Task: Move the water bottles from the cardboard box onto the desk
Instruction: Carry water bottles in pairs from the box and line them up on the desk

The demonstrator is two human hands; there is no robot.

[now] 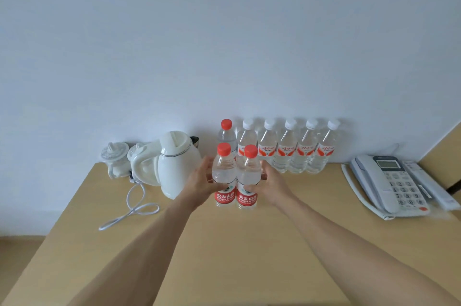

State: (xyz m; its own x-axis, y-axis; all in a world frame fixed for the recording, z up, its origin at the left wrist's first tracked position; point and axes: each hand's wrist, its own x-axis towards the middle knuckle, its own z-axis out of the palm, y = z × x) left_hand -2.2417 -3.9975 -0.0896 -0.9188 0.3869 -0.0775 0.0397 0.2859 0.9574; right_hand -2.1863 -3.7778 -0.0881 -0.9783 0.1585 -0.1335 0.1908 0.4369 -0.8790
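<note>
While my left grip [199, 182] curls round one red-capped bottle [223, 176] and my right grip [273, 181] round another [247, 178], both stand upright, touching, on the counter [237, 255]. Six more bottles [287, 148] line the wall behind, kettle [174, 166] left, phone [396, 181] right.

A: Where could a hand pass?
B: Over the bare front of the tabletop [224, 255].
A: And the blocks?
B: The white kettle [174, 166] and its cord [132, 208] on the left, the row of bottles [287, 148] along the wall, the telephone [394, 181] on the right.
</note>
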